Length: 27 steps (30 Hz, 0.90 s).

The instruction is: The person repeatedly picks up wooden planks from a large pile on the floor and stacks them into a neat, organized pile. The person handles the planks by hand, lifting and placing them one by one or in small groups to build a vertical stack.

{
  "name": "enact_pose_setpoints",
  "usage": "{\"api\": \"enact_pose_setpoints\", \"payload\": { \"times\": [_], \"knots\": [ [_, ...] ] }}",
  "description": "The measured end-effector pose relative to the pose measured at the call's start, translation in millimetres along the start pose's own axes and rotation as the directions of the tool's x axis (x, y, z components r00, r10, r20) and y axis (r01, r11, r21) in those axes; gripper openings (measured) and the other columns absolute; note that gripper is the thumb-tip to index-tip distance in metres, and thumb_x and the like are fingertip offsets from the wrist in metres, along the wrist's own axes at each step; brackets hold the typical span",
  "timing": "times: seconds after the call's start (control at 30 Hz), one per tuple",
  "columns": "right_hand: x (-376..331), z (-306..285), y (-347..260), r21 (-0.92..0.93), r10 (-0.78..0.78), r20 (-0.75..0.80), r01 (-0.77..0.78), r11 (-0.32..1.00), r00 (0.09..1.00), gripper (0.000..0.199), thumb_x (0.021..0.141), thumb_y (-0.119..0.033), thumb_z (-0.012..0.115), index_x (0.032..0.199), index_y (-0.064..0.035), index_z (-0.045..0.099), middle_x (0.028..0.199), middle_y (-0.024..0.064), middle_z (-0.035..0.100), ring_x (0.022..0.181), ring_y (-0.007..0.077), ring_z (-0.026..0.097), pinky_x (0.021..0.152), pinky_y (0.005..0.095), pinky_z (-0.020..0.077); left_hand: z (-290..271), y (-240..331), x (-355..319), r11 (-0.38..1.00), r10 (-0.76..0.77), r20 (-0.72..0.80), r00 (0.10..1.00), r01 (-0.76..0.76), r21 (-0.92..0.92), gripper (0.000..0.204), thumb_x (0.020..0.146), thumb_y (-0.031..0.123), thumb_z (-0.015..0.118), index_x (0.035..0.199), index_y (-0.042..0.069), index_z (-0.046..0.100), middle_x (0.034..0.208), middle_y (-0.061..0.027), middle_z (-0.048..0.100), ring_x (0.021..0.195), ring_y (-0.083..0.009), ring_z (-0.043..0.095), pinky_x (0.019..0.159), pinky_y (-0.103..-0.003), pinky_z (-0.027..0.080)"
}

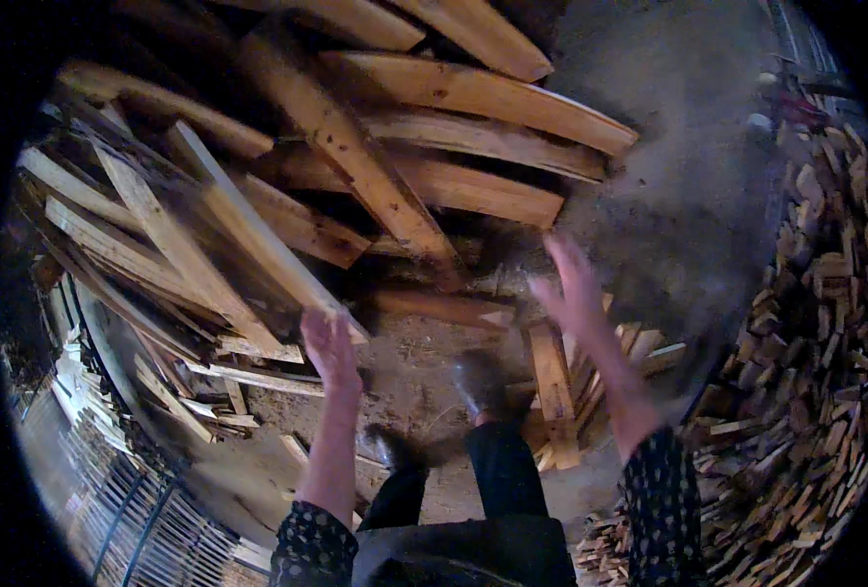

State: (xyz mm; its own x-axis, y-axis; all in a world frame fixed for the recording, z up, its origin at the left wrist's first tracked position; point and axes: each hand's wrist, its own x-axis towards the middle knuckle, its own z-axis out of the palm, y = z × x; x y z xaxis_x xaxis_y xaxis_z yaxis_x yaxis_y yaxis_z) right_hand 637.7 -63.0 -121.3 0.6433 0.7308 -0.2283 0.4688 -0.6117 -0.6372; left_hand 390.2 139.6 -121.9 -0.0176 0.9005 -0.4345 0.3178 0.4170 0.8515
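Here: left hand (330, 344) closed on near end of long plank (248, 230), plank slanting up-left across loose board heap (434, 137). Right hand (569, 289) open, fingers spread, blurred, holding nothing, above short boards (554, 377) on dirt floor (678, 196). Stacked wood offcuts (825, 323) at right.

A long pale wooden plank (258, 235) slants down from the upper left, resting on heaped planks, its near end lowest.
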Motion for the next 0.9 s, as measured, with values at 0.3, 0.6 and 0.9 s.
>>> {"api": "enact_pose_setpoints", "payload": {
  "times": [0.3, 0.6, 0.9],
  "knots": [
    [123, 33, -16, -0.18, -0.005, 0.199, 0.042, 0.983, 0.98, 0.039, 0.072, -0.036, 0.061, 0.094, -0.0051, 0.051, 0.085, 0.0193, 0.056, 0.08, 0.0365, 0.054, 0.065, 0.0405, 0.0434, 40, 19, -23, 0.963, 0.123, 0.397, 0.909, -0.206, 0.173, 0.045, 0.079, 0.013, 0.061, 0.116, -0.001, 0.041, 0.103, -0.0097, 0.048, 0.093, -0.0146, 0.046, 0.082, -0.027, 0.039],
    [41, -15, -77, 0.066, -0.126, 0.228, 0.113, 0.991, 0.966, 0.022, 0.074, -0.025, 0.06, 0.074, -0.0051, 0.049, 0.062, 0.0173, 0.055, 0.06, 0.0357, 0.056, 0.051, 0.0449, 0.0431, 92, 47, -30, 0.995, -0.088, 0.445, 0.891, 0.103, -0.009, 0.043, 0.084, 0.027, 0.055, 0.118, 0.004, 0.041, 0.106, -0.0067, 0.05, 0.094, -0.0159, 0.047, 0.08, -0.028, 0.04],
    [-137, -148, -135, 0.27, 0.286, 0.365, -0.395, 0.878, 0.886, 0.022, 0.075, -0.02, 0.059, 0.079, 0.0001, 0.05, 0.062, 0.0146, 0.049, 0.055, 0.0241, 0.05, 0.051, 0.0335, 0.0384, 43, 84, -197, 0.929, -0.349, 0.358, 0.866, 0.369, 0.015, 0.045, 0.086, 0.03, 0.05, 0.115, -0.003, 0.04, 0.106, -0.0116, 0.051, 0.096, -0.0188, 0.047, 0.086, -0.031, 0.038]
  ]
}}
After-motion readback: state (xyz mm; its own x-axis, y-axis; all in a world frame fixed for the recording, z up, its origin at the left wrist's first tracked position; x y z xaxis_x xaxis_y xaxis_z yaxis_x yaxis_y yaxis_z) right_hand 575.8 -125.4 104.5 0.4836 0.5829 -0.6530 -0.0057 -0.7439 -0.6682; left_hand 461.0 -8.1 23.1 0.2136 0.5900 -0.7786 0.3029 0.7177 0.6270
